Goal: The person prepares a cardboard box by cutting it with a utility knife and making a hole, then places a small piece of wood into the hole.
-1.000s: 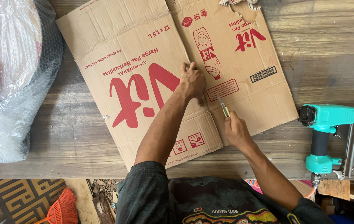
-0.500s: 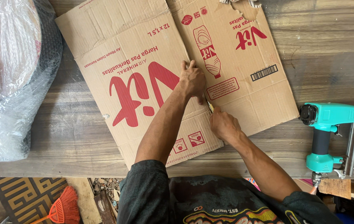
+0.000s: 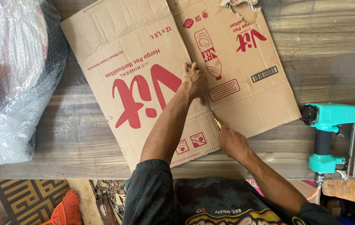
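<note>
A dark charcoal short-sleeved T-shirt [image 3: 194, 200] of soft, slightly faded cotton is being worn. The left sleeve [image 3: 148, 183] is being seen ending above the elbow, its hem plain and slightly loose, while the right sleeve [image 3: 310, 212] is being cut off by the lower edge of the view. A multicoloured printed graphic [image 3: 223, 212] in orange, yellow, teal and white is being shown across the chest, together with a small line of pale lettering. Both forearms are being left bare. The left hand [image 3: 194, 81] and the right hand [image 3: 232, 141] are being left ungloved, and no rings or watch are being seen.
</note>
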